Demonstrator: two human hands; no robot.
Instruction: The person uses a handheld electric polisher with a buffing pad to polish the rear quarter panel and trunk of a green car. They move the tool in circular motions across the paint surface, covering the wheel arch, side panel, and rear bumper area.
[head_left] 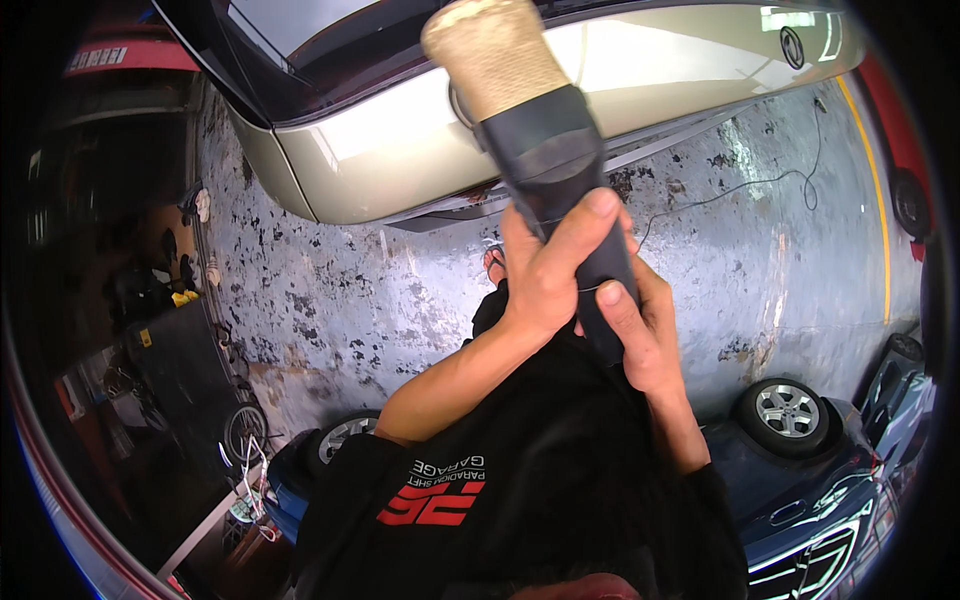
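Both hands are wrapped round a long black handheld tool [555, 165], raised in front of my chest and tilted toward the upper left. Its far end is a thick tan head with a rough, fabric-like surface; what kind of tool it is I cannot tell. Higher up on its body sits my left hand [545, 275], with the thumb laid across the front. My right hand [648, 335] closes round the lower handle, thumb on its face. Beyond the tool stands a light gold car [390, 150], partly covered by the tan head.
A thin dark cable [740, 185] trails over the worn grey floor [330, 290]. Behind me is a dark blue car [800, 490] with a wheel [788, 412] lying on it. Dark equipment [170, 370] lines the left side; a red car [900, 150] stands at right.
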